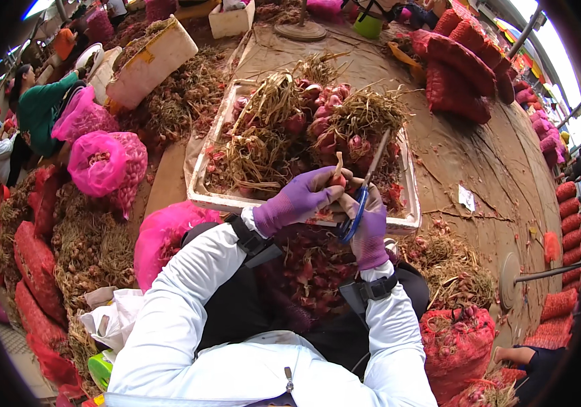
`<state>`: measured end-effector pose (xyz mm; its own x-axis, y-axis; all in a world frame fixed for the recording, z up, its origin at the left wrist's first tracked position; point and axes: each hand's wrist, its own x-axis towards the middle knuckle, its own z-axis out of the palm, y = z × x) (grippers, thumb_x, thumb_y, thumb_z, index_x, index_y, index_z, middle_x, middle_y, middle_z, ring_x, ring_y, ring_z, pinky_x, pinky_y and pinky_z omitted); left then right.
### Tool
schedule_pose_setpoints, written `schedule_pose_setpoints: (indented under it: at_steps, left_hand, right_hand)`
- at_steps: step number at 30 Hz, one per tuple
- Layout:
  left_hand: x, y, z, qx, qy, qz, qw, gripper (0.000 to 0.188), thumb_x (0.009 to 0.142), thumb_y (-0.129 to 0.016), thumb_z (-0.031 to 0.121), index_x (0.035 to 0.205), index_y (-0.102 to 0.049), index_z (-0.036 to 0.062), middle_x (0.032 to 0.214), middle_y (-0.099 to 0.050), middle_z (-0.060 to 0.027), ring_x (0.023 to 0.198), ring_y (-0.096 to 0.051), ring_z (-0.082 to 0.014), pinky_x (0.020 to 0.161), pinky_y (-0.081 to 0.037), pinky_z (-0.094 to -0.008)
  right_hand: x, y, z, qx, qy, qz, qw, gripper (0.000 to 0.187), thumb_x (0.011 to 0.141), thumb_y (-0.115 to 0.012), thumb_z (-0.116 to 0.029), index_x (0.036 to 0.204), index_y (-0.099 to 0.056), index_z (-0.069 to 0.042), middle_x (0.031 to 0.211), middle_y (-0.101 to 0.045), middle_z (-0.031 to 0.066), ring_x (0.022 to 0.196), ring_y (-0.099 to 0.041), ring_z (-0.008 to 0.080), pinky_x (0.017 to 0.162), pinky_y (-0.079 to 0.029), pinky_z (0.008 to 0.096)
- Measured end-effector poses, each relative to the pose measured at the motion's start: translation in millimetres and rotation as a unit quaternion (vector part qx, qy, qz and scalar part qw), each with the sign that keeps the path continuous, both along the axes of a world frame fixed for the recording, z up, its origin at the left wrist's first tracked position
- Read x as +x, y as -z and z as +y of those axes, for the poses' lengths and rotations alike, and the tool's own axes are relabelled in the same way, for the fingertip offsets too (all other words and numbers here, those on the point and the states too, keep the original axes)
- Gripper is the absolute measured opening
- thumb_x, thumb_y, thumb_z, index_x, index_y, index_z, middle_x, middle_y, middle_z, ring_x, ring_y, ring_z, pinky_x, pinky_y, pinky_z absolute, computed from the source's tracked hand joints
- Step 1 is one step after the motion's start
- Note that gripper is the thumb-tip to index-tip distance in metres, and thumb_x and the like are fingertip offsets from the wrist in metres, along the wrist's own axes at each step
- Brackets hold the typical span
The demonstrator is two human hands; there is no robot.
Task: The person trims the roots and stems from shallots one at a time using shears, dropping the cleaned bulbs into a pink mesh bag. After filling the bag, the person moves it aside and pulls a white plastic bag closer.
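Observation:
My left hand (298, 198), in a purple-palmed glove, pinches a small red shallot (336, 180) with its dry stalk pointing up. Close beside it, my right hand (372, 227), gloved alike, grips blue-handled scissors (353, 220), their long metal blade slanting up and away to the right. Both hands are over the near edge of a white foam tray (304, 214). Bunches of shallots (324, 108) with dried stalks (256, 159) fill much of that tray. Loose shallots (311, 271) and skins lie below my hands, between my legs.
Pink mesh bags (172, 237) stand at my left, and a red mesh sack of shallots (456, 346) at my right. Dry stalks (453, 264) are heaped beside the tray. Another person in green (43, 108) sits far left. Stacked red sacks (456, 74) stand far right.

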<state>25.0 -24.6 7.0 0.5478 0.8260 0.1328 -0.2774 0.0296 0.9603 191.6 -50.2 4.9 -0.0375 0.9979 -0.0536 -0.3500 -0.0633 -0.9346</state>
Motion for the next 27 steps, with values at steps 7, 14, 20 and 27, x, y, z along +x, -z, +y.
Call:
schedule_pose_setpoints:
  at_steps: [7, 14, 20, 27]
  left_hand:
    - [-15, -6, 6, 0.044, -0.074, 0.134, 0.987, 0.031, 0.094, -0.053, 0.018, 0.12, -0.055, 0.0022, 0.095, -0.058, 0.0015, 0.086, -0.055, -0.0064, 0.076, -0.047, -0.024]
    - [-28, -6, 7, 0.045, -0.079, 0.156, 0.984, 0.037, 0.093, -0.053, 0.024, 0.124, -0.054, 0.0026, 0.096, -0.063, 0.0009, 0.086, -0.058, -0.0066, 0.076, -0.048, -0.023]
    - [-22, -29, 1, -0.047, -0.026, 0.089, 0.995, 0.039, 0.095, -0.054, 0.027, 0.127, -0.053, 0.005, 0.096, -0.062, 0.0016, 0.084, -0.057, -0.0056, 0.072, -0.047, -0.022]
    - [-11, -3, 0, 0.122, -0.052, 0.2, 0.971, 0.04, 0.086, -0.066, 0.022, 0.12, -0.056, 0.005, 0.093, -0.063, -0.0059, 0.083, -0.06, -0.0176, 0.073, -0.049, -0.0306]
  right_hand:
    - [15, -20, 0, 0.274, 0.057, -0.441, 0.853, 0.057, 0.079, -0.077, -0.032, 0.117, -0.045, -0.004, 0.085, -0.059, 0.0101, 0.074, -0.059, 0.0218, 0.069, -0.048, 0.0333]
    - [16, -18, -6, 0.102, -0.123, -0.454, 0.876, 0.061, 0.079, -0.075, -0.039, 0.12, -0.046, -0.004, 0.09, -0.06, 0.0125, 0.079, -0.061, 0.0243, 0.074, -0.048, 0.0363]
    - [11, -9, -2, 0.045, -0.031, -0.34, 0.939, 0.038, 0.084, -0.071, -0.029, 0.108, -0.056, -0.005, 0.069, -0.058, 0.0003, 0.06, -0.057, 0.0089, 0.056, -0.046, 0.0247]
    - [14, -27, 6, 0.039, 0.056, -0.054, 0.996, 0.028, 0.086, -0.07, -0.013, 0.106, -0.052, -0.005, 0.081, -0.064, 0.0054, 0.062, -0.059, 0.0079, 0.054, -0.046, 0.0193]
